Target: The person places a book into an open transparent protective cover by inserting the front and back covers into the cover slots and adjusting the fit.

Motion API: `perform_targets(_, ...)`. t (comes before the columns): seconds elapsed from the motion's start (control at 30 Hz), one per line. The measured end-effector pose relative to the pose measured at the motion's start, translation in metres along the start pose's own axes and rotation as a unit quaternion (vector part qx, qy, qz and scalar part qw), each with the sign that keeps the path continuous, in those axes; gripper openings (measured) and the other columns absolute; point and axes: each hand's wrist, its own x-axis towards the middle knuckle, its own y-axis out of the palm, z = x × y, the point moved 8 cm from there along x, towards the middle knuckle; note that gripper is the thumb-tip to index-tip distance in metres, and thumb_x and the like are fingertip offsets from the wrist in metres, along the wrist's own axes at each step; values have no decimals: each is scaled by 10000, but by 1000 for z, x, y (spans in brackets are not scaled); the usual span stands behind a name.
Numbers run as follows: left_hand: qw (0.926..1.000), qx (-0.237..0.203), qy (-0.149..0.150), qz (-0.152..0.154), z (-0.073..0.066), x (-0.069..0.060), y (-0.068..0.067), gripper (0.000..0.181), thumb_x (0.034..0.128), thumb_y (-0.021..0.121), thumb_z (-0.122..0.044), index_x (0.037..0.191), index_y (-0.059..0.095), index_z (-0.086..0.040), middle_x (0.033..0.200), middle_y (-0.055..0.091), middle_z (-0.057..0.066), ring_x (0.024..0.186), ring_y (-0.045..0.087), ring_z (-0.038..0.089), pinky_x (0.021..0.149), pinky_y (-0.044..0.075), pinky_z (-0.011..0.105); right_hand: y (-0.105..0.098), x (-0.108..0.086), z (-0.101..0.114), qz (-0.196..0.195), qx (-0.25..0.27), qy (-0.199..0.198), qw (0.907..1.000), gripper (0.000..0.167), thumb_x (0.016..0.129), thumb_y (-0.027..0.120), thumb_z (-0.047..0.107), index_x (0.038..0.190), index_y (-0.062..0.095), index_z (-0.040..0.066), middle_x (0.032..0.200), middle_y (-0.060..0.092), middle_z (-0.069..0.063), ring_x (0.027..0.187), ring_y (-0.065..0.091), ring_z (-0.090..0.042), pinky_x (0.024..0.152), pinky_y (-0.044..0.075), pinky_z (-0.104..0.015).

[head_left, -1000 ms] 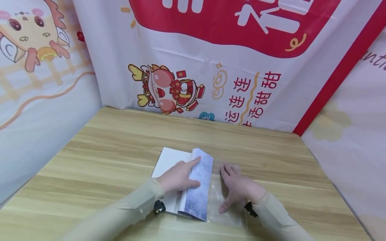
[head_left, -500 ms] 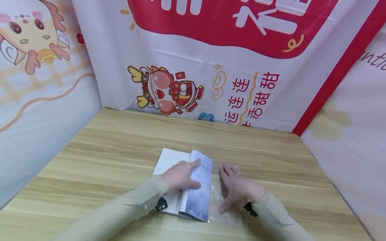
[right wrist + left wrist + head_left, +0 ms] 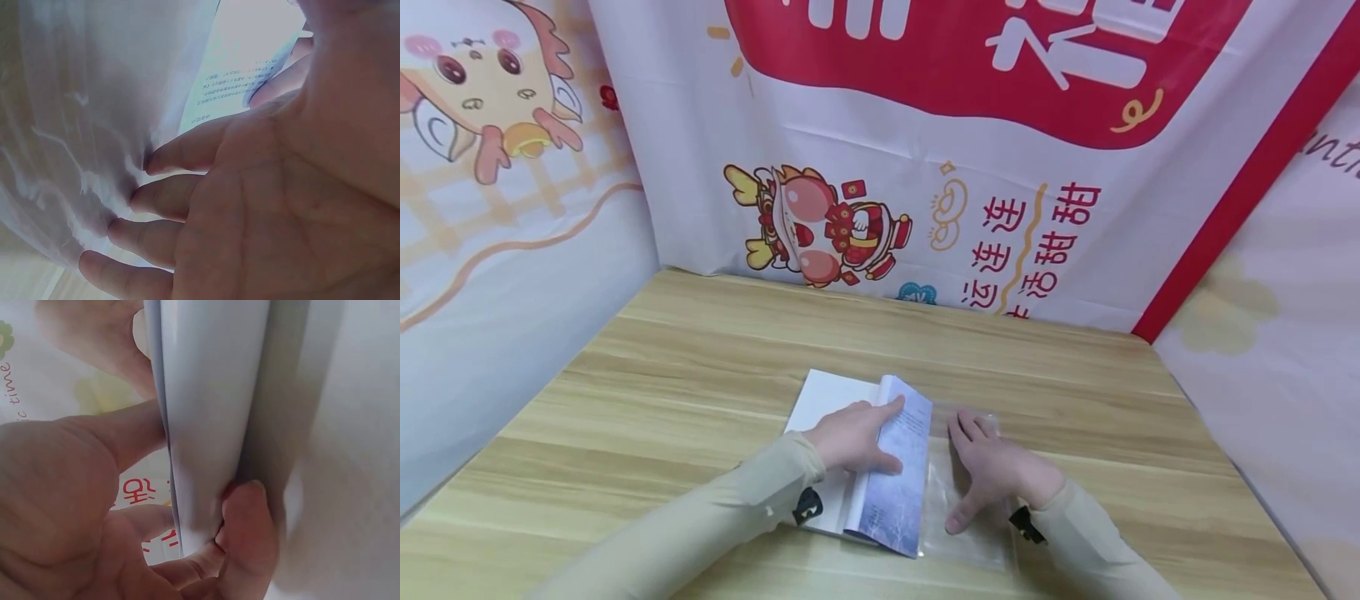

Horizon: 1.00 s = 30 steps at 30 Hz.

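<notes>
Left hand (image 3: 852, 439) grips a booklet (image 3: 897, 497), partly hiding it; right hand (image 3: 996, 471), fingers (image 3: 149, 240) spread, touches clear plastic (image 3: 973, 542) right of the booklet

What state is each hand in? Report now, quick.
Left hand: closed, holding the folded, blue-printed paper flap.
Right hand: open, resting on the flat, clear plastic sleeve.
</notes>
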Motion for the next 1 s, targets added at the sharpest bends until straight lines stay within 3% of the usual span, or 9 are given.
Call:
perform_targets(0.37, 9997, 108, -87, 191, -1, 0, 1, 922, 784, 820, -393, 1540, 342, -166, 1270, 556, 165, 1006, 553, 214, 806, 489, 379, 0, 1, 1, 18, -97, -63, 9999, 1368, 556, 896, 575, 1511, 184, -98, 1580, 96, -284, 1423, 95, -488, 1125, 202, -575)
perform_targets(0.73, 9994, 260, 68, 238, -10, 1, 1, 922, 778, 824, -402, 1534, 356, -159, 1231, 570, 166, 962, 546, 201, 756, 492, 360, 0, 1, -1, 60, -50, -66, 9999, 1372, 554, 896, 576, 1510, 181, -101, 1583, 81, -284, 1425, 80, -491, 1126, 200, -573)
perform_targets(0.83, 9994, 249, 58, 230, -12, 2, 1, 926, 780, 819, -390, 1536, 346, -141, 1286, 554, 204, 1027, 558, 232, 770, 501, 364, 0, 2, -1, 48, -95, -93, 9999, 1372, 554, 894, 580, 1508, 185, -103, 1580, 86, -289, 1424, 84, -492, 1125, 200, -576)
perform_targets(0.93, 9994, 60, -77, 319, -10, 2, 3, 942, 785, 816, -348, 1546, 310, -118, 1353, 505, 249, 1000, 574, 250, 693, 527, 340, 0, 2, 0, 58, -126, -99, 9999, 1374, 554, 888, 588, 1510, 181, -100, 1580, 82, -290, 1424, 83, -490, 1127, 196, -573)
perform_targets(1.0, 9991, -122, -179, 356, -8, 2, 3, 956, 786, 817, -316, 1550, 286, -100, 1360, 494, 263, 901, 589, 233, 600, 527, 309, 0, 3, 1, 62, -133, -112, 9998, 1377, 554, 888, 587, 1510, 176, -101, 1579, 80, -292, 1424, 82, -490, 1128, 199, -568)
